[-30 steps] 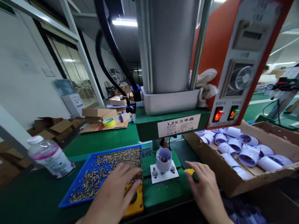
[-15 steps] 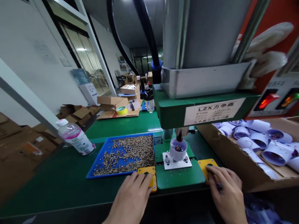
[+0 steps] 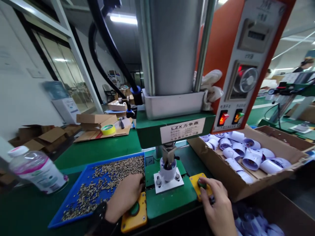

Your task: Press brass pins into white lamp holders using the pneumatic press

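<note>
My left hand (image 3: 126, 196) is over the right side of a blue tray (image 3: 81, 175) of small metal pieces (image 3: 120, 170). Its fingers curl down, with the tips hidden. Below it is a yellow plate (image 3: 134, 221) with a green button (image 3: 134, 208). My right hand (image 3: 216, 200) rests on the right yellow plate (image 3: 195, 180), thumb and fingers apart, fingertips touching its green button (image 3: 202, 183). Between the hands, a white plastic cup (image 3: 168, 173) stands upright on a white metal fixture (image 3: 157, 187). The press head (image 3: 169, 157) reaches down into the cup.
A cardboard box (image 3: 216, 173) of white cylinders (image 3: 253, 159) stands right of the press (image 3: 174, 49). At left is a plastic bottle (image 3: 41, 172). Green-yellow tape (image 3: 108, 129) lies on cardboard behind the tray. Another person (image 3: 306, 64) is at the far right.
My left hand has left its button plate and moved up to the metal pieces. The press head is lower, inside the cup. My right hand stays at its button; the view has turned right.
</note>
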Motion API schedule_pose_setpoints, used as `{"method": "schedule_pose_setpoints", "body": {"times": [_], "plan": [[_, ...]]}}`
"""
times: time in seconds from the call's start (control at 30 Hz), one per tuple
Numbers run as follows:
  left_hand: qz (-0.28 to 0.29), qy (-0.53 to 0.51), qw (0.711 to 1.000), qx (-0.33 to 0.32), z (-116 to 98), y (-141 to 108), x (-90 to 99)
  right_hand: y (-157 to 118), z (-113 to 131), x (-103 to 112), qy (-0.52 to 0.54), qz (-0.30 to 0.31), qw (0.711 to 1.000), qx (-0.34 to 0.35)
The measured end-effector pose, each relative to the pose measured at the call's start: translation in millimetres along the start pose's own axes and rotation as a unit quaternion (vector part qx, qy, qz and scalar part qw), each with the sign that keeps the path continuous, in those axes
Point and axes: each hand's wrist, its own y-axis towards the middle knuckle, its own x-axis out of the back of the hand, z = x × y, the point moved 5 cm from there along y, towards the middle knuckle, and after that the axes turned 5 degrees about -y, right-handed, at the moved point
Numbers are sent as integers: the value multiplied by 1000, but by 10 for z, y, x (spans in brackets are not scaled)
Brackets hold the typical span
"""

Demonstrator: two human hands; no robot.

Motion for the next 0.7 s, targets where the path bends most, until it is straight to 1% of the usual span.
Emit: {"method": "schedule_pose_setpoints", "body": {"times": [0.07,0.17,0.23,0.27,0.3,0.33,0.37,0.4,0.47,0.5,0.6,0.7], "plan": [[-19,-13,1000,5,-28,-46,0,96,157,-44,65,16,997,-27],[-41,-22,999,26,-3,-78,3,317,492,-218,185,80,979,-34],[-48,-26,998,39,31,-81,-3,465,723,-397,266,152,952,-21],[-50,-28,997,42,46,-80,-7,519,824,-491,308,188,933,-17],[-54,-29,997,44,60,-80,-11,559,906,-572,348,209,914,-17],[-57,-29,997,45,72,-79,-16,584,963,-630,384,206,900,-21],[-59,-29,997,45,84,-77,-21,592,994,-663,411,180,893,-27],[-60,-29,997,46,97,-74,-29,579,1003,-669,425,135,894,-32],[-58,-29,997,45,124,-62,-47,487,994,-631,419,40,907,-28],[-56,-29,997,45,137,-52,-56,420,990,-604,409,10,912,-21],[-51,-33,997,45,166,-8,-71,247,991,-491,387,-30,921,13],[-52,-33,997,40,184,49,-77,189,995,-347,349,-43,935,50]]}}
